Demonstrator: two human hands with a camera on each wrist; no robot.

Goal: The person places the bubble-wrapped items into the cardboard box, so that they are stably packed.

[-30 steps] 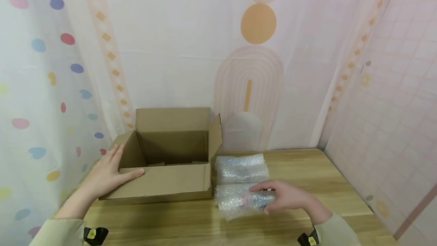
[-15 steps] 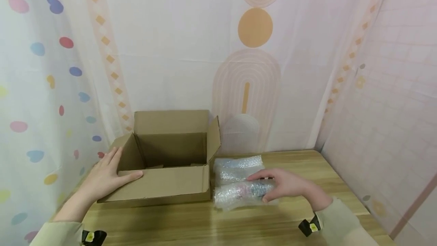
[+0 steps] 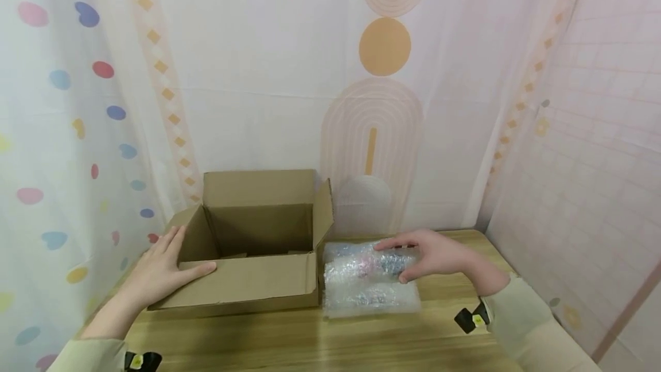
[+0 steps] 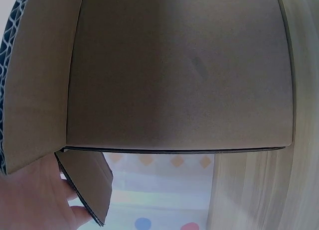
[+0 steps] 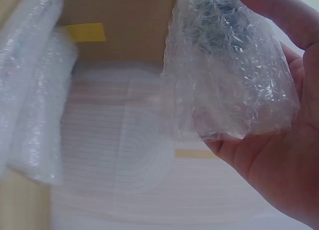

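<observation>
our right hand [image 3: 439, 256] curled its fingers [image 5: 279, 11] and thumb round a bubble-wrapped bundle [image 3: 379, 263], holding it off the wooden table [image 3: 361, 337], just right of the open cardboard box [image 3: 248, 245] and close to its right flap. through the wrap we could make out dark and pinkish patches, but not what the thing inside was. in the right wrist view the bundle [image 5: 224, 75] filled the palm, the thumb over its top.

a second bubble-wrapped bundle [image 3: 369, 297] lay on the table under and slightly in front of the held one, just beside the box's right front corner. more bubble wrap [image 5: 30, 90] showed at the left edge of the right wrist view.

our left hand [image 3: 160, 271] rested on the box's left front corner, fingers straight and a little spread along the left flap, thumb lying across the front wall. in the left wrist view the hand [image 4: 35, 200] showed only partly, beneath the brown cardboard [image 4: 174, 75].

the box stood open with all flaps up, near the table's left back part, against a patterned curtain [image 3: 382, 73].
</observation>
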